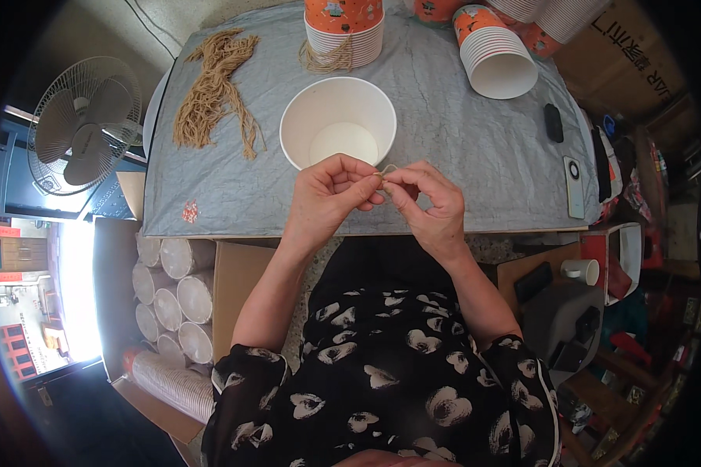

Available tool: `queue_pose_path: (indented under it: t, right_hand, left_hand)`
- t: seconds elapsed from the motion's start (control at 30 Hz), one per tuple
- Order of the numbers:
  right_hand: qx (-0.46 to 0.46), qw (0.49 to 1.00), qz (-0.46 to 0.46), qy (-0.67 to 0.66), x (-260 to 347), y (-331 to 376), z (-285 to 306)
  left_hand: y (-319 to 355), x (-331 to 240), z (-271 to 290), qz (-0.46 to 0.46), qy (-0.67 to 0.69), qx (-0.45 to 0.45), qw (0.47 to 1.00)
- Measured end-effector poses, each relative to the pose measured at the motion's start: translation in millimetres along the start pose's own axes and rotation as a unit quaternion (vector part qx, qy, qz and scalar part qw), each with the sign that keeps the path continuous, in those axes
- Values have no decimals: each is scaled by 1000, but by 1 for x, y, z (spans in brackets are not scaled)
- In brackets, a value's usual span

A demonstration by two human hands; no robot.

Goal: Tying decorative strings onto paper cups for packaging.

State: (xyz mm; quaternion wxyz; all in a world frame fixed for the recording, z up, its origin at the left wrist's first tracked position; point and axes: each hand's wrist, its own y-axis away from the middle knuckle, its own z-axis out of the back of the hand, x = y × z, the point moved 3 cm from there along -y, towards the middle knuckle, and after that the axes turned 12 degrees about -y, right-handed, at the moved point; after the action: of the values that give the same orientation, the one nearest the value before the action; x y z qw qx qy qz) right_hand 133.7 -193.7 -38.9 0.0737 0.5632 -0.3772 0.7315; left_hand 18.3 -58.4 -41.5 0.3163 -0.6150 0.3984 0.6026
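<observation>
Just below the white paper bucket (338,123), left hand (329,198) and right hand (428,204) pinched one tan cord (387,169) between closed fingertips (close enough to work it together).

Both bare forearms rose from the lower edge and angled inward, so that the two hands met in front of the body. The left hand (327,196) was curled, its thumb and forefinger pinched together at the tips. The right hand (431,204) mirrored it (knuckles turned up, wrist bent slightly), its fingers (397,180) pinched likewise. The fingertips of both hands touched, or very nearly so.
</observation>
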Motion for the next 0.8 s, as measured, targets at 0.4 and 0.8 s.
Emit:
queue_pose_path:
  t: [0.4, 0.8]
  right_hand:
    - [-6, 1000, 5, 13, 0, 3, -3]
    - [-39, 991, -87, -90, -6, 9, -4]
  left_hand:
    - [2, -3, -1, 19, -17, -10, 1000]
    - [5, -3, -4, 20, 10, -20, 1000]
